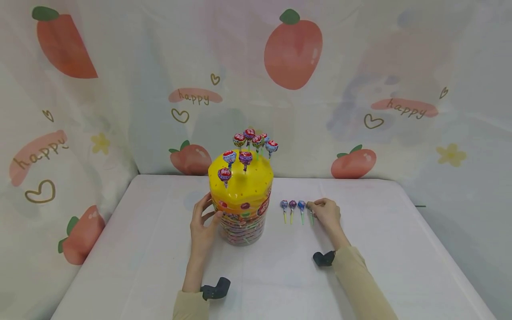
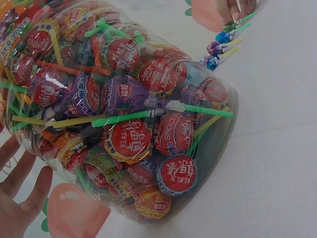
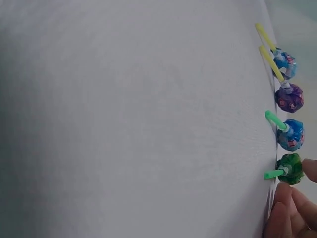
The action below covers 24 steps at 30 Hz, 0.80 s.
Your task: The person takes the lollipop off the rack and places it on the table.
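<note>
A clear jar (image 2: 225,134) with a yellow lid (image 1: 256,178) stands upright on the table, packed with wrapped lollipops. Several lollipops (image 1: 246,158) stick up from the lid. My left hand (image 1: 204,226) rests against the jar's left side, thumb toward the front and fingers spread; in the left wrist view its straight fingers (image 2: 37,191) lie beside the jar. To the right of the jar, my right hand (image 1: 328,215) pinches a green lollipop (image 3: 291,168) by its wrapped head, at the right end of a short row. Its green stick points toward me.
Left of the green lollipop lie a blue one (image 1: 302,205), a purple one (image 1: 293,205) and another blue one (image 1: 284,204), sticks toward me. A white cloth covers the table (image 1: 280,284). A printed curtain (image 1: 240,53) hangs behind it.
</note>
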Motion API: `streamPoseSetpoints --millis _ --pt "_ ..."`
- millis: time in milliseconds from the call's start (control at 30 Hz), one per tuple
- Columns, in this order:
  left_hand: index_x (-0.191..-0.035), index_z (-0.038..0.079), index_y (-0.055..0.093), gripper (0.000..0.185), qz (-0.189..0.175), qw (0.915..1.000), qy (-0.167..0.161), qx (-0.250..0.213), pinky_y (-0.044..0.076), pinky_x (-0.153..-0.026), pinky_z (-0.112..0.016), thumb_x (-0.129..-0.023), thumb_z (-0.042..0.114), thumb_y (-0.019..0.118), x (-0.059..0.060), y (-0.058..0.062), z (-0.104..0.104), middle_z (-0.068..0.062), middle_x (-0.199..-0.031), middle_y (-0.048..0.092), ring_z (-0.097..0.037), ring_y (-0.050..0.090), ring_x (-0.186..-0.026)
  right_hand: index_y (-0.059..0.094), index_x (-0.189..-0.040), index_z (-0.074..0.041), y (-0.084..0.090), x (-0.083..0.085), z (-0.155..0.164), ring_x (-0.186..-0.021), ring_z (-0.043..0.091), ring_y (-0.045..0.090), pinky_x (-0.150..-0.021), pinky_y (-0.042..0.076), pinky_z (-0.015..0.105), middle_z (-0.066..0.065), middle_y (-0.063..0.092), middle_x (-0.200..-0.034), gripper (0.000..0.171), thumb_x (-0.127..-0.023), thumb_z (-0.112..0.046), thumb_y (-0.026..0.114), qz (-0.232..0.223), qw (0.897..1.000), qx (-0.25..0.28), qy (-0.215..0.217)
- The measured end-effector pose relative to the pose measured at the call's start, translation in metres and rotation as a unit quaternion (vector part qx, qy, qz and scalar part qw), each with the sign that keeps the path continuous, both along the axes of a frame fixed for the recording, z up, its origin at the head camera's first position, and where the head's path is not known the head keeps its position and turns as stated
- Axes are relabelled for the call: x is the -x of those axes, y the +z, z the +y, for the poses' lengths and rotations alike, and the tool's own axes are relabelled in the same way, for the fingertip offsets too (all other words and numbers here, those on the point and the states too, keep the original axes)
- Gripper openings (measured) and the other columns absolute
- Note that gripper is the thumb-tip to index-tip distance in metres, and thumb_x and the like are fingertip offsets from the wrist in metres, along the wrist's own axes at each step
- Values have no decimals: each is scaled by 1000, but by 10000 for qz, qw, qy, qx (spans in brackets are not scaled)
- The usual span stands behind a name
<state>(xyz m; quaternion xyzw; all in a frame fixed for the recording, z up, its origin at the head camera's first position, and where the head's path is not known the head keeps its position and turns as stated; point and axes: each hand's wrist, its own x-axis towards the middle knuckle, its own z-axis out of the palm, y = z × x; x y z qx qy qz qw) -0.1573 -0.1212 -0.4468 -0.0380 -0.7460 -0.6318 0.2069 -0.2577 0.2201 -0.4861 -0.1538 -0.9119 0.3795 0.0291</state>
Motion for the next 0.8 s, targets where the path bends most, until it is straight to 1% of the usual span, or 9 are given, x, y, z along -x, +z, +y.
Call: streamPoseSetpoints --millis 133,167,267,433,567,700,800 --pt "-144 11 41 59 74 9999 97 24 44 -105 -55 -90 4 64 10 -18 -2 -12 -144 45 -29 43 -133 65 -110 1 1 1 1 -62 13 60 -61 38 24 11 70 -79 38 -89 -31 65 104 9999 -58 -91" --pt "-144 13 42 59 107 9999 121 37 44 -105 -54 -90 5 64 11 -21 -2 -10 -144 45 -27 44 -133 66 -110 1 2 1 1 -64 14 59 -61 37 25 12 70 -80 37 -89 -30 65 143 9998 -49 -114" --pt "-143 17 43 57 187 9997 148 94 46 -103 -52 -91 9 64 11 -23 -3 -5 -142 47 -22 45 -131 66 -109 0 5 -1 0 -66 15 59 -61 38 25 12 69 -83 34 -90 -28 63 277 9995 -2 -134" --pt "-143 21 44 56 254 9996 120 87 46 -103 -51 -91 11 64 11 -24 -4 -2 -142 48 -19 45 -131 66 -109 -2 14 -5 -5 -64 12 59 -63 38 25 11 69 -83 32 -91 -28 62 492 9985 143 -169" --pt "-143 18 44 58 266 9995 124 95 47 -102 -50 -90 10 65 11 -23 -3 -3 -142 48 -20 46 -130 68 -108 -3 22 -9 -11 -66 16 61 -67 38 27 13 70 -86 31 -91 -28 63 735 9967 208 -264" --pt "-143 18 44 58 291 9995 90 63 47 -102 -51 -90 8 65 11 -23 -4 -4 -142 48 -20 46 -130 68 -108 -4 31 -14 -18 -72 20 63 -68 38 27 16 70 -91 31 -90 -29 63 966 9945 271 -297" --pt "-142 20 44 58 305 9995 73 49 46 -103 -52 -90 7 65 10 -23 -4 -4 -142 48 -20 46 -131 69 -107 -5 40 -18 -23 -68 12 61 -65 38 24 17 70 -94 30 -90 -28 64 1172 9922 339 -242"
